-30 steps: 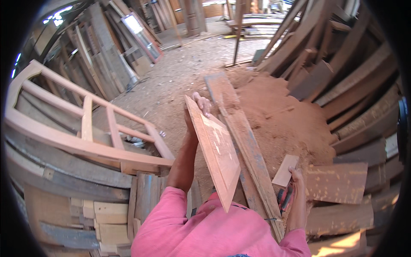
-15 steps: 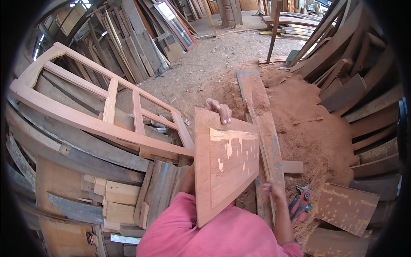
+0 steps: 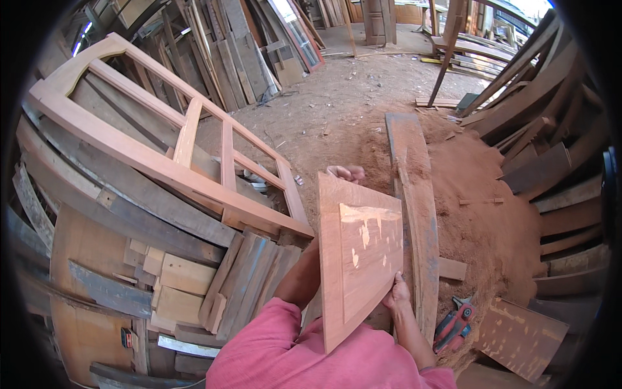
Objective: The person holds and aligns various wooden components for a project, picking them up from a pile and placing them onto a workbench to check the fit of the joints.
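A reddish-brown wooden panel (image 3: 369, 259) with a raised centre and pale, patchy marks stands tilted in front of my chest. My left arm runs behind it, and my left hand (image 3: 346, 173) is closed at its far top edge, fingers curled, the palm hidden by the wood. At the panel's lower right edge, my right hand (image 3: 396, 293) grips with the thumb on the front face; its other fingers are mostly hidden. Beyond the panel's right side lies a long plank bench (image 3: 414, 175) dusted with sawdust.
A wooden door frame (image 3: 162, 165) with open sections lies at left over stacked boards. A red and black power planer (image 3: 455, 326) rests in sawdust at right, beside another patchy panel (image 3: 522, 334). Short wood blocks (image 3: 184, 279) are piled at lower left. Curved timbers (image 3: 570, 220) line the right.
My right hand, apart from the panel before, has closed on its lower right edge. My left hand's fingers have shifted at the top edge. The whole view has turned slightly.
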